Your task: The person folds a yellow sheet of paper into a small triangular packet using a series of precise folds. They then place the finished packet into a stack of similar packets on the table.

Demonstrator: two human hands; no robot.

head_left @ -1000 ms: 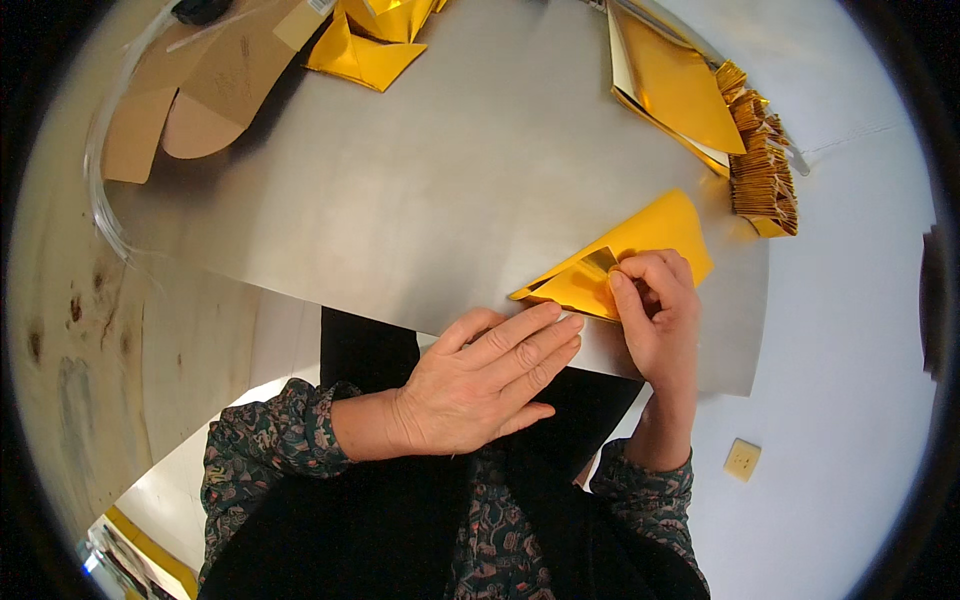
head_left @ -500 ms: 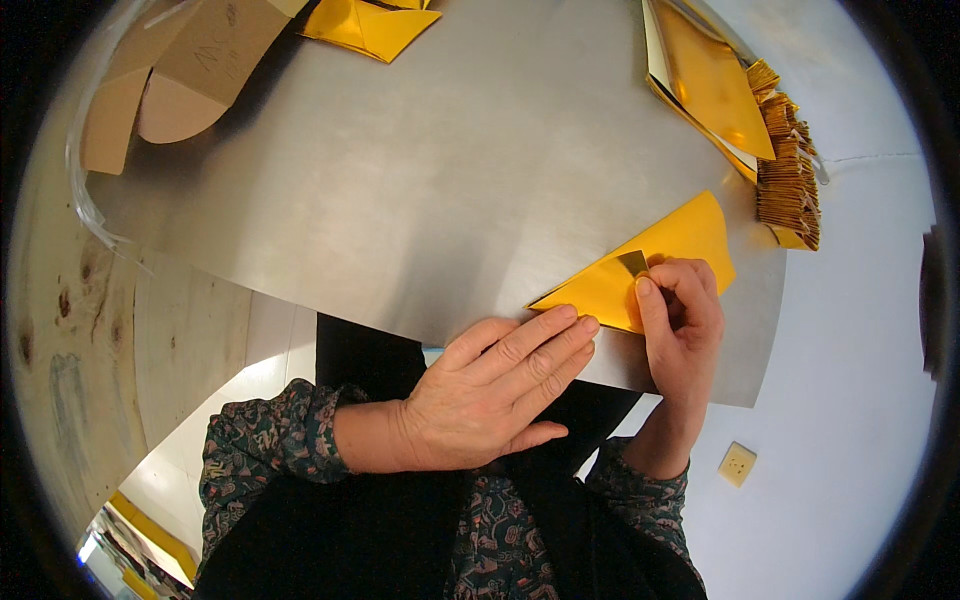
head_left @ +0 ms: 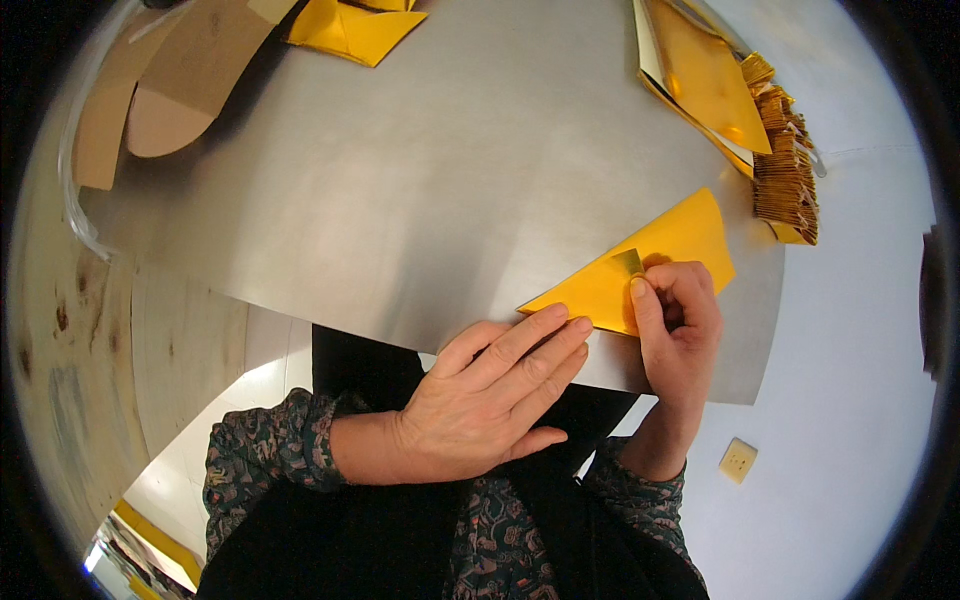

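Note:
A sheet of gold paper (head_left: 680, 235), folded to a pointed shape, lies near the right front edge of the metal tabletop. My left hand (head_left: 490, 390) is open, its fingers stretched out and its fingertips on the paper's near edge by the left point. My right hand (head_left: 680, 315) is closed in a pinch over the middle of the paper, thumb against forefinger. A small flat, shiny dark-gold piece (head_left: 628, 263) shows at the pinch. Whether it is a separate tool or a turned-up part of the paper, I cannot tell.
Gold sheets (head_left: 705, 80) lie at the far right beside a packed row of folded gold pieces (head_left: 785, 185). A folded gold paper shape (head_left: 360, 35) sits at the far edge. On the left are a brown cardboard box (head_left: 190, 80) and a wooden surface (head_left: 90, 370).
The view has shifted slightly. Both hands stay on the gold paper in nearly the same pose, the left fingertips a touch further left along its near edge.

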